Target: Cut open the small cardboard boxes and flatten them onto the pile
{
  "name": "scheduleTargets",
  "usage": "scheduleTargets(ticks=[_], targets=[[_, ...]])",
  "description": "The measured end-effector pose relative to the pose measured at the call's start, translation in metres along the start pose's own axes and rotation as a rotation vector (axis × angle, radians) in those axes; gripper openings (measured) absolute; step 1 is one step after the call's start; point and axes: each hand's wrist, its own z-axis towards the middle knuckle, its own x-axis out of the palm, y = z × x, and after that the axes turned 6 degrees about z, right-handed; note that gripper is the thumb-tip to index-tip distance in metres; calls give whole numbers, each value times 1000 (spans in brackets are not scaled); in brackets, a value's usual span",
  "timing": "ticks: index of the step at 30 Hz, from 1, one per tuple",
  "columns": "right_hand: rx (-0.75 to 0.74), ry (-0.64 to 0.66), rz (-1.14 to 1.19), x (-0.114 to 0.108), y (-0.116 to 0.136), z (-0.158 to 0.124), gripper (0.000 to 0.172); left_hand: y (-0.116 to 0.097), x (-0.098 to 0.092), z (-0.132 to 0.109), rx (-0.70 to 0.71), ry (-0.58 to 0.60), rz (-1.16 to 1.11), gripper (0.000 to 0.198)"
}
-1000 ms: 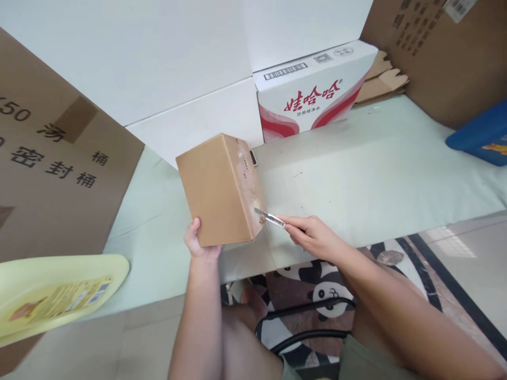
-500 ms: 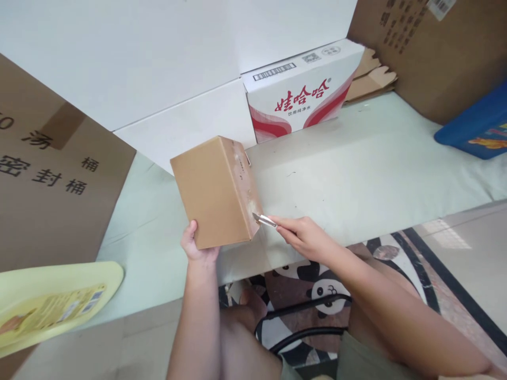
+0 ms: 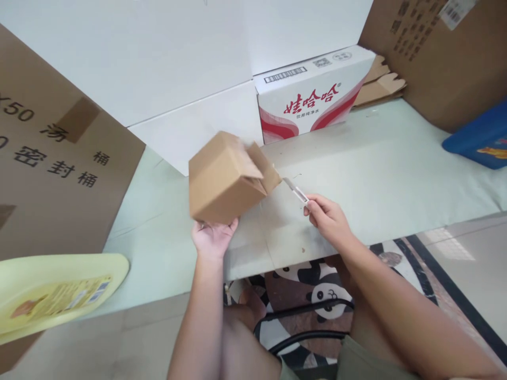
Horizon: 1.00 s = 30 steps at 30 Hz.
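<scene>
A brown cardboard box (image 3: 222,179) is tilted above the pale green cloth, its right side parted and a flap (image 3: 264,166) standing out. My left hand (image 3: 214,237) grips the box from below at its lower edge. In my right hand (image 3: 322,214) is a white utility knife (image 3: 300,195), held between thumb and fingers with its blade pointing up and left. The blade tip is close to the outer edge of the flap. The inside of the box is mostly hidden.
A cloth-covered table (image 3: 356,184) spans the view. Behind stands a white and red carton (image 3: 309,105) beside folded cardboard (image 3: 380,91). A large brown carton (image 3: 59,195) and yellow-green container (image 3: 114,269) are left, a blue container (image 3: 481,140) right.
The box has turned and its right side has come open, with a flap now sticking out. The knife in my right hand has moved up and right, off the box's taped side.
</scene>
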Motion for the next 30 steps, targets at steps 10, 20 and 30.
scheduleTargets(ticks=[10, 20, 30], targets=[[90, -71, -357, -1, -9, 9, 35, -12, -15, 4, 110, -115, 87, 17], [-66, -100, -745, -11, -36, 12, 52, -25, -14, -1, 445, -199, -109, 24], [-433, 43, -356, 13, -4, -7, 17, -13, -5, -30, 339, 319, 68, 45]])
